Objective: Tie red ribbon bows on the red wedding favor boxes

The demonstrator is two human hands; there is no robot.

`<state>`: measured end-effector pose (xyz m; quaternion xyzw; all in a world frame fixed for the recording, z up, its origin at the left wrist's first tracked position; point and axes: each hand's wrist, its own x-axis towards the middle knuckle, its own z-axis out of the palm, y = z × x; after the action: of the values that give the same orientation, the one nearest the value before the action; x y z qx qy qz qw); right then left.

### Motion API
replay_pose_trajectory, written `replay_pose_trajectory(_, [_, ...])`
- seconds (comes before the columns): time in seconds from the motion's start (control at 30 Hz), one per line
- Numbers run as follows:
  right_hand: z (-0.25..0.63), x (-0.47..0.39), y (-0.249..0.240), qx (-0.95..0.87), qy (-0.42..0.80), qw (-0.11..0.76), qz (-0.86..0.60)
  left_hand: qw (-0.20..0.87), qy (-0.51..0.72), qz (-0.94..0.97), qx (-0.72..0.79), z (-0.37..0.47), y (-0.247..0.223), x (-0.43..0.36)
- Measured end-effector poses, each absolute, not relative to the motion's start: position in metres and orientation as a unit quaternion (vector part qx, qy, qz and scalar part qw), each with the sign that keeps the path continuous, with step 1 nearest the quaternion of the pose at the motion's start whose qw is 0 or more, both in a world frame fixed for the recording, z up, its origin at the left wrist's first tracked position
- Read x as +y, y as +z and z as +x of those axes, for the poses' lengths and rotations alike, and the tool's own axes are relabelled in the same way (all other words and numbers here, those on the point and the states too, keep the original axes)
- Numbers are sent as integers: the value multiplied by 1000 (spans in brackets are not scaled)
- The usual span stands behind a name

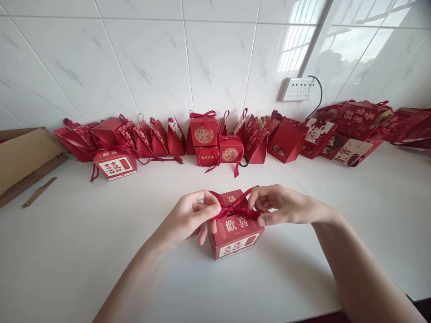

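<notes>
A red gift box (235,231) with white lettering stands on the white counter in front of me. Across its top runs a dark red satin ribbon (232,210), looped and crossed at the middle. My left hand (197,215) pinches the ribbon's left side between thumb and forefinger, its other fingers against the box's left edge. On the right, my right hand (279,205) has its fingers curled at the ribbon's right side, with the thumb by the box's upper right corner. Its fingertips partly hide that end of the ribbon.
Finished-looking red gift boxes (204,130) line the tiled wall, some stacked. One lettered box (115,165) sits forward at left. A brown cardboard box (25,157) and a tan strap (39,192) lie far left. A power strip (298,89) with a black cable is on the wall.
</notes>
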<state>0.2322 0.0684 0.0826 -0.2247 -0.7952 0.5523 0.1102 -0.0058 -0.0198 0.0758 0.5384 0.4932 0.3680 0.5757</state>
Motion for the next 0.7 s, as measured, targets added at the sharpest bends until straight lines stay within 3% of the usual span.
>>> replay_pose_trajectory(0.2, [235, 68, 85, -817, 531, 82, -211, 571, 368, 540, 497, -7, 76, -21])
replay_pose_trajectory(0.47, [224, 65, 77, -797, 523, 193, -232, 575, 373, 539, 489, -7, 76, -20])
replay_pose_trajectory(0.7, [223, 63, 78, -803, 528, 201, -192, 578, 375, 541, 483, -7, 75, -21])
